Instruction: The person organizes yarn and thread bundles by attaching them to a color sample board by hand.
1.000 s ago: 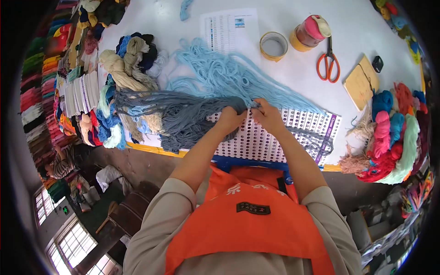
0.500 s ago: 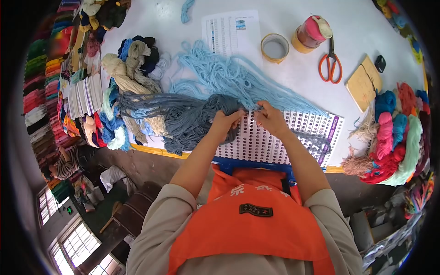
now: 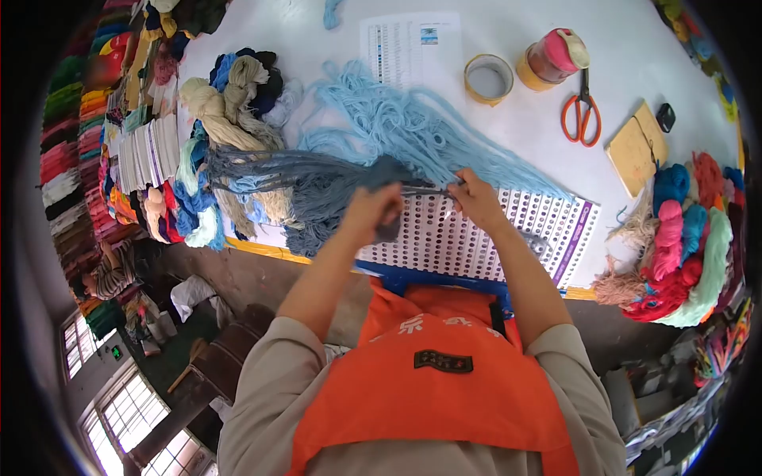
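A thick hank of dark blue-grey yarn (image 3: 329,190) lies across the left part of the table, its long strands trailing left. My left hand (image 3: 371,213) is curled on the right end of this yarn, blurred by motion. Out of my right hand (image 3: 476,201), thumb and fingers pinched together, dark strands stretch left toward the other hand. Under both hands is a white card (image 3: 444,242) with rows of dark round holes and a purple strip at its right end. Loose light blue yarn (image 3: 389,119) spreads just beyond the hands, partly over the card's far edge.
Farther back lie a printed sheet (image 3: 397,47), a tape roll (image 3: 488,79), a pink-lidded jar (image 3: 553,57) and orange-handled scissors (image 3: 582,119). A notebook (image 3: 633,151) is at right. Coloured yarn bundles (image 3: 675,238) pile at the right edge, more hanks (image 3: 214,119) at left.
My left hand has moved left and slightly down, away from my right hand, and dark strands now span the gap. The dark bunch lying on the card's right part is mostly out of sight.
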Action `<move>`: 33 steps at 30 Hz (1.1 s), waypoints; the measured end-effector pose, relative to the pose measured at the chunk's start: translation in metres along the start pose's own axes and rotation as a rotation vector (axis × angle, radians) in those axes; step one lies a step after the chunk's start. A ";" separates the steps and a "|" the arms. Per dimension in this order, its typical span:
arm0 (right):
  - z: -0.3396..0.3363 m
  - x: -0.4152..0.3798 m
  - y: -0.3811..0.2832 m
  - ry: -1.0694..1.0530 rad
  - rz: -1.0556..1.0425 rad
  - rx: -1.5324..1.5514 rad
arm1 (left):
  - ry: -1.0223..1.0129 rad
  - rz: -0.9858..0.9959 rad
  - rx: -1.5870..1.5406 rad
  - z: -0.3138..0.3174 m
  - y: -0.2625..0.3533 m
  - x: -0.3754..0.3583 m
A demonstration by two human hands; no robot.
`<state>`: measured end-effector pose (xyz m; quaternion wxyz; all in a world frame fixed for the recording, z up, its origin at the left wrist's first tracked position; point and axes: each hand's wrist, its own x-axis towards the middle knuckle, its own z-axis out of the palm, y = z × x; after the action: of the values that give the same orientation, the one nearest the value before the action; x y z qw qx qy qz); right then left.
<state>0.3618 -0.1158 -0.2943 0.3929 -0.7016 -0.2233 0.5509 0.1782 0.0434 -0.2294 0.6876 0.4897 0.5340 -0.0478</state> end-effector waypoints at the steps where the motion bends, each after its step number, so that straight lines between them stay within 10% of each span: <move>1: 0.000 0.000 -0.002 0.003 0.015 -0.003 | 0.018 -0.031 -0.188 -0.022 0.017 -0.013; 9: 0.005 -0.002 -0.011 0.026 0.031 -0.046 | 0.347 0.390 -0.796 -0.182 0.080 -0.060; 11: 0.010 -0.002 -0.011 0.060 0.028 -0.069 | 0.711 0.461 -0.100 -0.168 0.086 -0.082; 19: 0.075 -0.042 -0.037 0.448 -0.309 -0.049 | -0.120 0.434 -0.592 -0.058 0.044 -0.135; 23: 0.108 -0.135 -0.158 0.103 -0.326 0.480 | -0.463 0.495 -0.841 -0.054 0.035 -0.167; 33: 0.162 -0.208 -0.214 0.072 -0.406 0.558 | -0.479 0.591 -0.716 -0.075 0.044 -0.236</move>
<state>0.1728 -0.0951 -0.0133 0.6789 -0.5272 -0.1851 0.4763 0.0520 0.0127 -0.0138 0.8991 0.3289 0.1835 0.2233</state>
